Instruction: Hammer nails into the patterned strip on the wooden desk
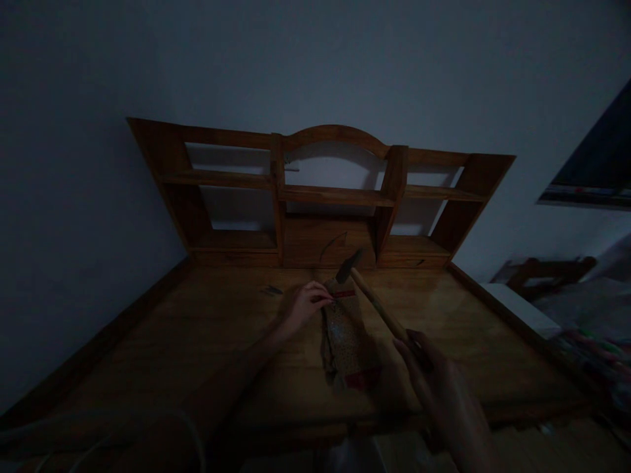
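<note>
My right hand [434, 374] is wrapped round the wooden handle of a hammer [377, 302]. The hammer's dark head is raised over the far end of a brown speckled slab [345, 332] with red bands, which lies on the wooden desk [211, 341]. At the slab's upper left, my left hand [310, 302] has its thumb and fingertips pinched together near the far red band. Whatever is between those fingertips is too small and dark to make out.
A wooden shelf unit [335, 196] stands along the desk's back edge against the wall. Small dark pieces [272, 290] lie left of the slab. At the right are a white surface [520, 307] and a wooden chair back [557, 268].
</note>
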Tool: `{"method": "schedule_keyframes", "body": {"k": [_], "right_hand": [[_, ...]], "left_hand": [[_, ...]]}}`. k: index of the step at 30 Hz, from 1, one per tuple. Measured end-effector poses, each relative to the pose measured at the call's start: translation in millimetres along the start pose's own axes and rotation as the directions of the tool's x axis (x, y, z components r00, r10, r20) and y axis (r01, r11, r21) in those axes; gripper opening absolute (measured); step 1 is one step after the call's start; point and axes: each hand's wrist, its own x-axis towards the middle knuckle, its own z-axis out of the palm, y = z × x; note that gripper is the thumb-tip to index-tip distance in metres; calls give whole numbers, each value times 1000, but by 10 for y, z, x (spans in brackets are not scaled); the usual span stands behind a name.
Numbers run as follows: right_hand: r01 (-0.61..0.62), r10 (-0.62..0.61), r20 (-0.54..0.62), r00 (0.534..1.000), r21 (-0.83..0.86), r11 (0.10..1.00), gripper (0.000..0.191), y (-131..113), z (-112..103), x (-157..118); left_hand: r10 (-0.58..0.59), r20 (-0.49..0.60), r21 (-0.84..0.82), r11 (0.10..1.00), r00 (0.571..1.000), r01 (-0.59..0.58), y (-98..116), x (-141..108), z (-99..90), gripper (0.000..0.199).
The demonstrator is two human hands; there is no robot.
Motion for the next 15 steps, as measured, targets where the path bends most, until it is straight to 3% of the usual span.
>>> {"method": "schedule_keyframes", "body": {"k": [5, 9, 15], "right_hand": [[-13, 15, 49, 999, -39, 999, 47, -71, 17, 10], [11, 2, 136, 991, -97, 995, 39, -77, 36, -27], [7, -1, 46, 999, -122, 993, 45, -45, 28, -48]], "left_hand": [[15, 91, -4, 1000, 996, -15, -4, -3, -11, 14], [11, 92, 41, 999, 996, -14, 18, -18, 11, 15], [-15, 108, 29, 1000, 994, 12, -7, -20, 18, 16]]}}
